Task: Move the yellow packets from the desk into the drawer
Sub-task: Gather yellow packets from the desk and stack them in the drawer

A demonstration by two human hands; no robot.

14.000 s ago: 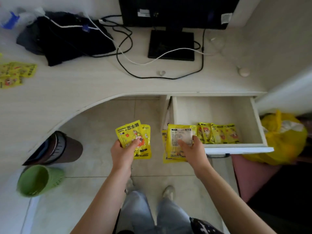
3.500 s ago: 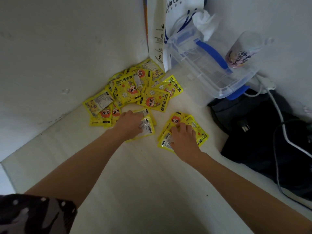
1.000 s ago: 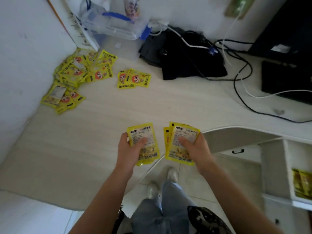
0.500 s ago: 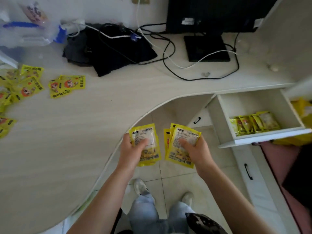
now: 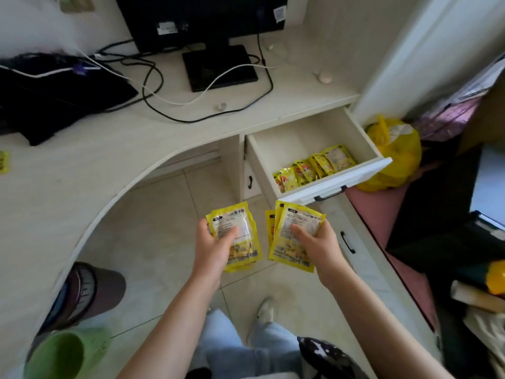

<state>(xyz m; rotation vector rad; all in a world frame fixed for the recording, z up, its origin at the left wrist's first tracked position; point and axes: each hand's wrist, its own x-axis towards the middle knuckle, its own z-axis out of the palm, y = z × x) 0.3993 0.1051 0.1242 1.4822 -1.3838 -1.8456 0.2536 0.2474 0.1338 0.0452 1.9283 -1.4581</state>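
My left hand (image 5: 216, 247) grips a small stack of yellow packets (image 5: 240, 231), label side up, over the floor below the desk's curved edge. My right hand (image 5: 317, 247) holds a second stack of yellow packets (image 5: 295, 228) just in front of the open drawer (image 5: 341, 177). The white drawer stands pulled out at the right of the desk, and a row of several yellow packets (image 5: 314, 168) leans along the inside of its front wall. One more yellow packet (image 5: 3, 161) peeks in at the desk's far left edge.
The white desk (image 5: 82, 176) carries a monitor (image 5: 202, 20), black and white cables (image 5: 169, 97) and a black bag (image 5: 49, 94). A yellow plastic bag (image 5: 393, 154) sits right of the drawer. A brown bin (image 5: 93, 291) and a green basket (image 5: 62, 354) stand on the floor at left.
My view has swung right from the desk corner towards the drawer. Both hands carry their packet stacks along and are now closer to the drawer's front.
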